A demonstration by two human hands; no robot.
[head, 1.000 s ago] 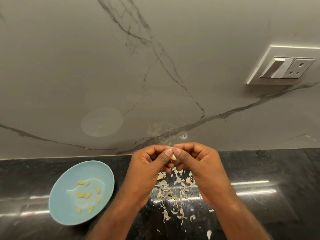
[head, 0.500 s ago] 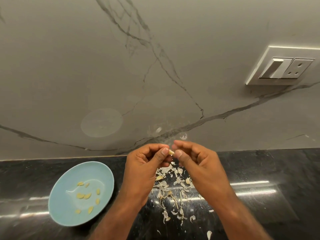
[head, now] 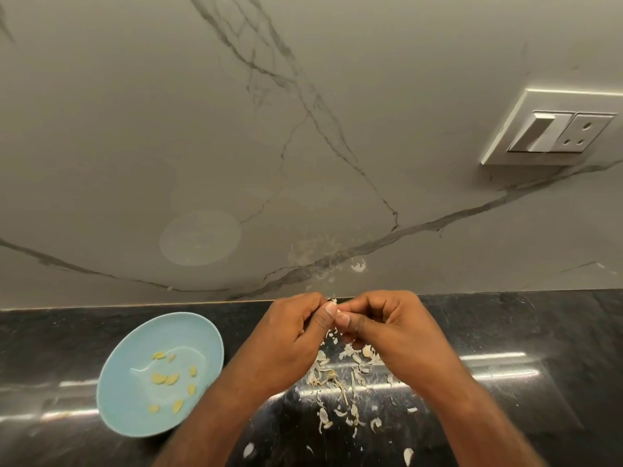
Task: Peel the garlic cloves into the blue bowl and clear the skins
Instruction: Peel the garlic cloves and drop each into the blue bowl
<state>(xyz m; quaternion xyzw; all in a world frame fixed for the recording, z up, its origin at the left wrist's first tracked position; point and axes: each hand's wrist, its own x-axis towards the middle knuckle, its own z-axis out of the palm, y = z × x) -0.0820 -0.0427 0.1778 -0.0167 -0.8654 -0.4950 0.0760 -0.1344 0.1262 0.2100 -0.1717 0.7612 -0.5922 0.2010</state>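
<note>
Over the skin-littered black counter, the left hand and right hand have drawn together, both pinching one garlic clove. Still mid-peel, I'd say.

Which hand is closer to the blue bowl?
Left. The left hand is just to the right of the blue bowl. The right hand sits farther right, beyond the left one. Both pinch a garlic clove between them.

Peeled cloves lie in blue bowl; skins scattered beside.
</note>
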